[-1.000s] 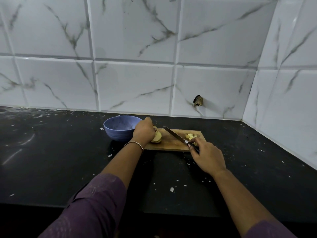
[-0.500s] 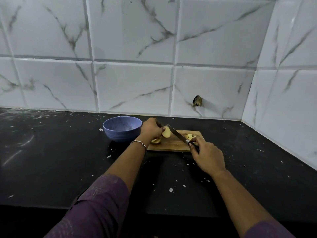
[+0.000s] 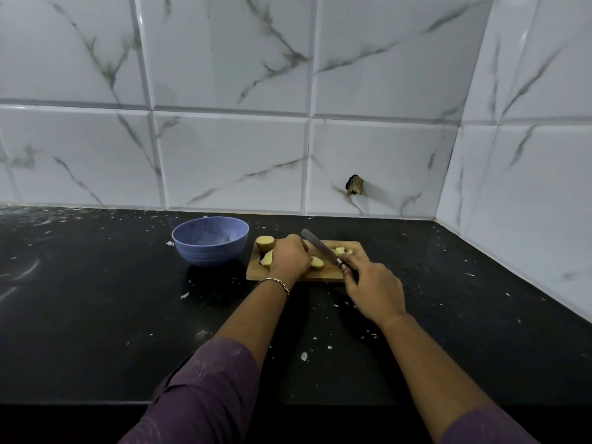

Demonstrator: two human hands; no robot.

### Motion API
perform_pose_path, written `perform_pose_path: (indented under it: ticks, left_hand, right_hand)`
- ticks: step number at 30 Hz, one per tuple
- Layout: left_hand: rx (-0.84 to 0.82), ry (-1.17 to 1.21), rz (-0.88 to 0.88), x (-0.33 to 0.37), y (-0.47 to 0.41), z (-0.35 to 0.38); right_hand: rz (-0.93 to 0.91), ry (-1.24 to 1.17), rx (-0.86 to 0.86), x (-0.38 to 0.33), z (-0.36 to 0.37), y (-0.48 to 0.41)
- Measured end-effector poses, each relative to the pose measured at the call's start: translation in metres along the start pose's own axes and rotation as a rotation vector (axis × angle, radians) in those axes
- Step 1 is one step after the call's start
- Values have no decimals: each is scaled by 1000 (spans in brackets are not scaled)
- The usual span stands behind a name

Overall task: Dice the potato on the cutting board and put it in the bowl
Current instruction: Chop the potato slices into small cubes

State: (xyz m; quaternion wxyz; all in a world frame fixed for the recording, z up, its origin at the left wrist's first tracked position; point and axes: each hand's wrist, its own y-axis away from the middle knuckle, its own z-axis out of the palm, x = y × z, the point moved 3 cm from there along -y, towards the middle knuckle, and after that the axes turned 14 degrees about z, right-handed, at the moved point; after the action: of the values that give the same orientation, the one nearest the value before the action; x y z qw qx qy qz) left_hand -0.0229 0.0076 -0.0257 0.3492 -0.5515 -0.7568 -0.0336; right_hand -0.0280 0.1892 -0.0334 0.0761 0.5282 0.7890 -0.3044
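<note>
A small wooden cutting board (image 3: 323, 274) lies on the black counter. My left hand (image 3: 290, 259) presses down on a potato piece (image 3: 316, 263) in the board's middle. Another slice (image 3: 266, 258) shows at its left side. A potato half (image 3: 265, 243) sits at the board's far left corner, and small cut bits (image 3: 342, 250) lie at the far right. My right hand (image 3: 373, 291) grips a knife (image 3: 320, 248) by the handle, its blade angled up and left just over the held piece. The blue bowl (image 3: 210, 240) stands left of the board, looking empty.
The black counter (image 3: 96, 299) is speckled with white flecks. White marble-look tiles form the back wall, with a broken hole (image 3: 354, 185) in one tile behind the board. A side wall closes the corner at the right.
My left hand has moved right from the board's left end to its middle and set a potato piece down there. The potato half at the far left corner is now uncovered. The knife stayed nearly still.
</note>
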Motion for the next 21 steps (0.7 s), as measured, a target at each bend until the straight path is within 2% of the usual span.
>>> perform_pose_path:
  ticks: [6, 15, 21]
  left_hand:
    - [2, -80, 75, 3, 6, 6]
    - [-32, -275, 329, 2, 41, 19]
    - [-74, -330, 380, 8, 53, 20]
  right_hand:
    - [30, 17, -17, 0, 0, 1]
    - [39, 48, -7, -5, -5, 11]
    - [97, 10, -16, -13, -10, 23]
